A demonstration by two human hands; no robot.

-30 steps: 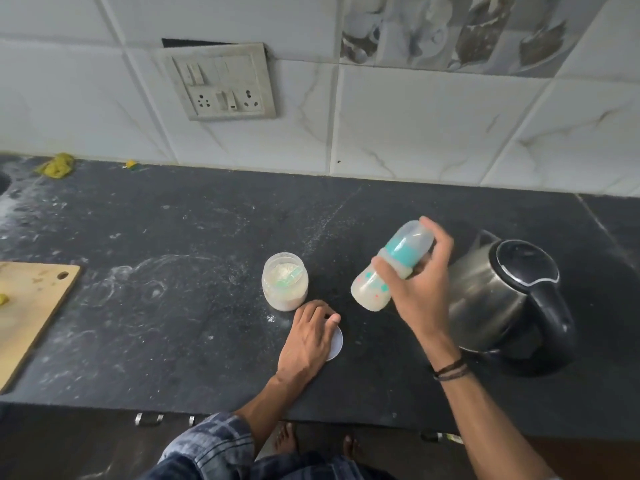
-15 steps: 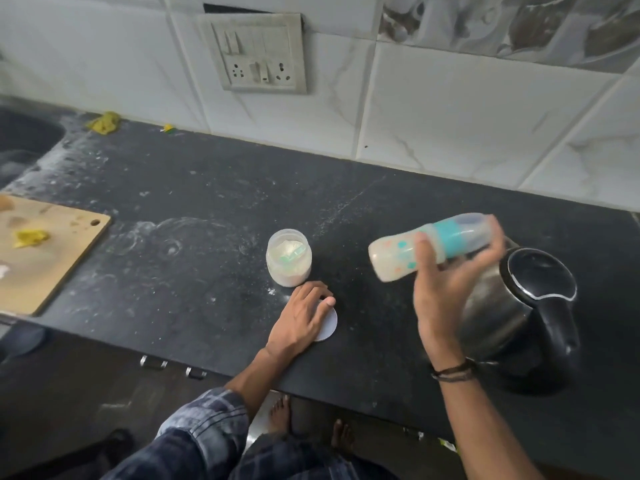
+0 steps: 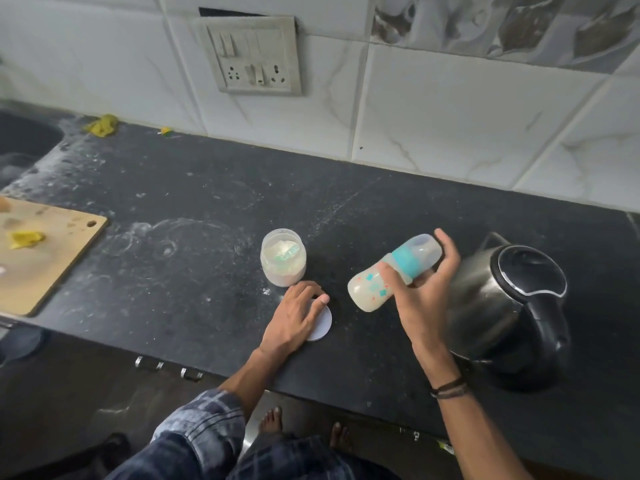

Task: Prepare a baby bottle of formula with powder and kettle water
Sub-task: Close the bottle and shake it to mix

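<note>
My right hand grips a capped baby bottle with a teal collar, tilted with its base down-left, above the counter. Milky liquid fills its lower part. A steel kettle with a black lid and handle stands just right of that hand. An open clear powder jar with white powder and a teal scoop inside stands left of the bottle. My left hand rests flat on the jar's white lid, which lies on the black counter near its front edge.
A wooden cutting board with yellow scraps lies at the left edge. A sink is at the far left, yellow bits near it. A switch and socket plate hangs on the tiled wall. Bare feet show below the counter.
The bottle in my right hand has swung from nearly level back to a tilt with its base lower. My left hand stays on the lid. The camera has moved a little.
</note>
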